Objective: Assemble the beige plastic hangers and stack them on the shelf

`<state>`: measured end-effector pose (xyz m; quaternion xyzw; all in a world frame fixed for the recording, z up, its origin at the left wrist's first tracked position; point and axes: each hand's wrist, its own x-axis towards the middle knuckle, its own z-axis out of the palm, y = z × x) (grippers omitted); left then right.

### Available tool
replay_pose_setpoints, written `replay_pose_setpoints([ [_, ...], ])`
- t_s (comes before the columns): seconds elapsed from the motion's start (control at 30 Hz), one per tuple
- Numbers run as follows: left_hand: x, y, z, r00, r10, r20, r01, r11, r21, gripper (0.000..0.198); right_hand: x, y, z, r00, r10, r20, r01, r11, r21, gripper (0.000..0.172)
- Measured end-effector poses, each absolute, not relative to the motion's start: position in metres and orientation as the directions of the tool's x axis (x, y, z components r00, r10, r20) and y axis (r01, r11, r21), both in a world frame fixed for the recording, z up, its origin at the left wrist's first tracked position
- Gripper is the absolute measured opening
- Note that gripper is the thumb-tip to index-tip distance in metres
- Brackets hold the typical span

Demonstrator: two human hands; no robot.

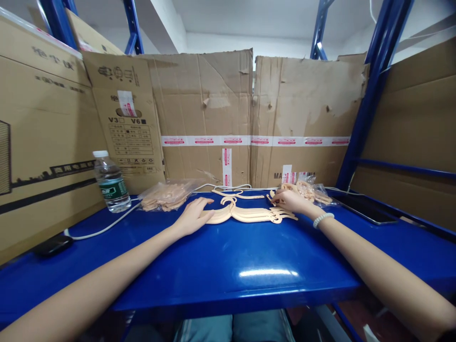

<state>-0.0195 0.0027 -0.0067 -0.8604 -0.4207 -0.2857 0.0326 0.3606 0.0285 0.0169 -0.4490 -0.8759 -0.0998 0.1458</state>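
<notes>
Several beige clothes hangers [249,215] lie side by side on the blue tabletop [213,266], their hooks bunched at the middle. My left hand [192,217] rests over their left end with its fingers stretched out and touching them. At the right end, my right hand [290,200] has its fingers pinched together on a small beige piece [271,194], whose shape is partly hidden. Just below those fingers, loose-looking beige parts overlap the hangers' right ends. Another beige hanger [237,194] lies alone behind the group.
Clear plastic bags of beige pieces lie at left [166,195] and right [311,191]. A water bottle [112,185] stands at left, near a black device [53,245] and white cable [103,231]. A phone-like dark slab [366,209] lies right. Cardboard [206,104] walls the back.
</notes>
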Motion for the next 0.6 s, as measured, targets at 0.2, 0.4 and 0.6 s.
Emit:
replay_pose_setpoints([
  [0.2, -0.023, 0.006, -0.004, 0.459, 0.708, 0.537, 0.743, -0.637, 0.204, 0.039, 0.361, 0.029, 0.017, -0.451, 0.742, 0.497, 0.828, 0.556, -0.079, 0.025],
  [0.4, -0.022, 0.005, -0.003, 0.470, 0.705, 0.531, 0.734, -0.646, 0.209, 0.038, 0.355, 0.023, 0.025, -0.131, 0.714, 0.687, 0.675, 0.572, -0.465, 0.028],
  [0.6, -0.016, -0.005, 0.002, 0.488, 0.701, 0.520, 0.722, -0.659, 0.211, 0.034, 0.337, 0.004, 0.037, 0.031, 0.819, 0.573, 0.400, 0.515, -0.758, 0.035],
])
